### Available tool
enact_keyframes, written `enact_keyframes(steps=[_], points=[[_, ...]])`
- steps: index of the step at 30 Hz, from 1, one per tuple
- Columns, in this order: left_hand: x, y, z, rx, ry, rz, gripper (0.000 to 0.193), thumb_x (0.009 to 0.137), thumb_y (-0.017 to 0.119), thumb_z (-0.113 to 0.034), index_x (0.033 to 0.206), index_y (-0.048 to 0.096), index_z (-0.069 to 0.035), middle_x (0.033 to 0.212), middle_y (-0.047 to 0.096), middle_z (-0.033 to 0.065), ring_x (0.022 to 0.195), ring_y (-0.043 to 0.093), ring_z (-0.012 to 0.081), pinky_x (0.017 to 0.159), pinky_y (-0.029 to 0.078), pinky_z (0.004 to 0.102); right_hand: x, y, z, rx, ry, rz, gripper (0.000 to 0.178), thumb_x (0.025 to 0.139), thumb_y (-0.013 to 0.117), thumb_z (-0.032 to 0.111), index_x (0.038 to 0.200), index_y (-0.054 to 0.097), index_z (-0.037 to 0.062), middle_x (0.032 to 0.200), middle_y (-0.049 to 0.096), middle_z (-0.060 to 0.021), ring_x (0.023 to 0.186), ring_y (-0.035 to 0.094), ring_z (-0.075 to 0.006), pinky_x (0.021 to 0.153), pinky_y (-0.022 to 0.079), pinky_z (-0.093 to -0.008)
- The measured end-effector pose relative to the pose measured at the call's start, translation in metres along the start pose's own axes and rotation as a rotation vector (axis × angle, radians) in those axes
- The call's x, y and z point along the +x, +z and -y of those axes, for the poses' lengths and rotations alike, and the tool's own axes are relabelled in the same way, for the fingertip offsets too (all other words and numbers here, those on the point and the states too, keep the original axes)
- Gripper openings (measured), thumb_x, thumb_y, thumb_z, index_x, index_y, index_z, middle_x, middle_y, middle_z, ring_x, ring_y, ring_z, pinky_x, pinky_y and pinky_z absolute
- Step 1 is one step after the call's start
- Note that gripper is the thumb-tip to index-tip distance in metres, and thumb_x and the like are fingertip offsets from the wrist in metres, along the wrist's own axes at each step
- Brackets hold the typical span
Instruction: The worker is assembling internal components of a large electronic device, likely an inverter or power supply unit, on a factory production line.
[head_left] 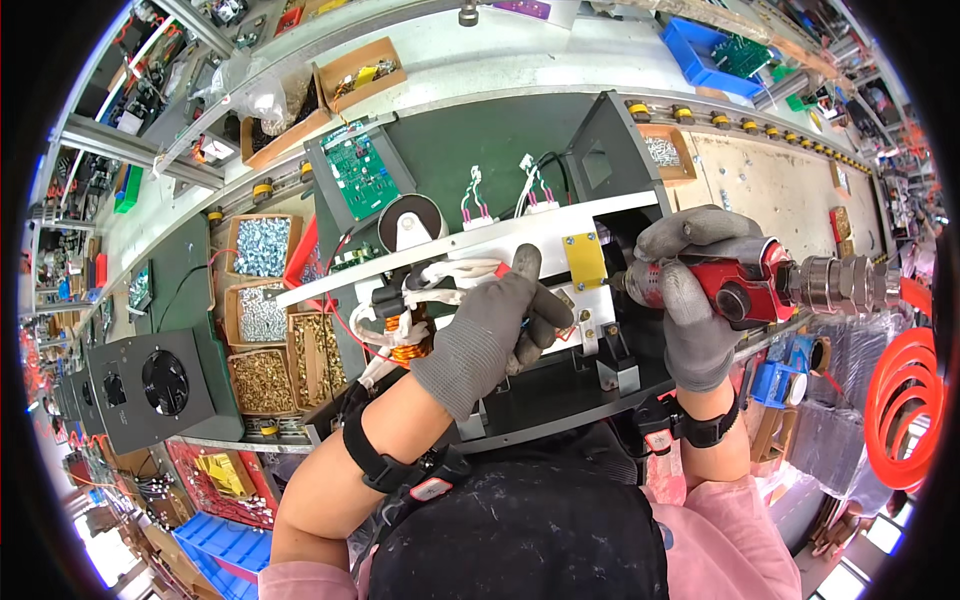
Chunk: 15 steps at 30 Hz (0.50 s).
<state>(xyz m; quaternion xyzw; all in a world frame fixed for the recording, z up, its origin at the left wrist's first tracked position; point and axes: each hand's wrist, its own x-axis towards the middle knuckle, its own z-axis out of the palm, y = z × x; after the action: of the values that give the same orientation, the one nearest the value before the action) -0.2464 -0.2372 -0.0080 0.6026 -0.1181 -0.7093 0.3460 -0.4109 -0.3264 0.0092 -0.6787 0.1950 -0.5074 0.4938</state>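
Observation:
In my gloved right hand (695,300) is a red pneumatic driver (750,285), its hose fitting pointing right. The driver's tip points left and sits close to a yellow plate (584,262) on a white metal bar (460,245). My gloved left hand (490,325) is over the bar, fingers bent in together; what they hold, if anything, is hidden. Beside its wrist are white cables and a copper coil (408,353). Both hands are inside an open dark metal chassis (480,130), which carries a green circuit board (358,170) and a round black part (411,222).
Cardboard boxes of silver screws (262,245) and brass-coloured parts (262,380) stand left of the chassis. A dark panel with fans (150,385) lies farther left. A coiled red air hose (900,410) hangs at right. A blue bin (710,60) stands at the back.

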Motion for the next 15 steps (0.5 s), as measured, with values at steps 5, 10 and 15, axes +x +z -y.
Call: enact_keyframes(steps=[5, 10, 15], points=[[0.0011, -0.0008, -0.0001, 0.198, 0.052, 0.005, 0.071, 0.094, 0.028, -0.061, 0.078, 0.068, -0.004, 0.057, 0.051, 0.0022, 0.045, 0.047, 0.0105, 0.042, 0.039, 0.0255, 0.0044, 0.0022, 0.0005, 0.087, 0.086, -0.008, 0.028, 0.077, 0.057, -0.013, 0.101, 0.049, 0.0016, 0.089, 0.061, -0.0086, 0.077, 0.060, -0.0131, 0.070, 0.050, -0.0254], [0.0028, 0.0023, -0.0038, 0.189, -0.031, -0.010, 0.075, 0.098, 0.016, -0.052, 0.081, 0.066, 0.001, 0.055, 0.050, 0.0027, 0.043, 0.042, 0.0087, 0.046, 0.041, 0.0226, 0.0055, 0.0008, 0.0001, 0.144, 0.196, -0.032, 0.024, 0.078, 0.058, -0.010, 0.096, 0.050, 0.0020, 0.084, 0.061, -0.0079, 0.071, 0.059, -0.0114, 0.065, 0.050, -0.0245], [0.0005, -0.0008, -0.0056, 0.238, -0.015, 0.018, 0.075, 0.098, 0.018, -0.053, 0.080, 0.066, 0.001, 0.056, 0.052, 0.0025, 0.043, 0.043, 0.0088, 0.047, 0.041, 0.0224, 0.0084, -0.0026, -0.0072, -0.008, 0.025, 0.108, 0.023, 0.077, 0.060, -0.006, 0.096, 0.049, 0.0024, 0.085, 0.060, -0.0083, 0.076, 0.059, -0.0131, 0.069, 0.050, -0.0272]])
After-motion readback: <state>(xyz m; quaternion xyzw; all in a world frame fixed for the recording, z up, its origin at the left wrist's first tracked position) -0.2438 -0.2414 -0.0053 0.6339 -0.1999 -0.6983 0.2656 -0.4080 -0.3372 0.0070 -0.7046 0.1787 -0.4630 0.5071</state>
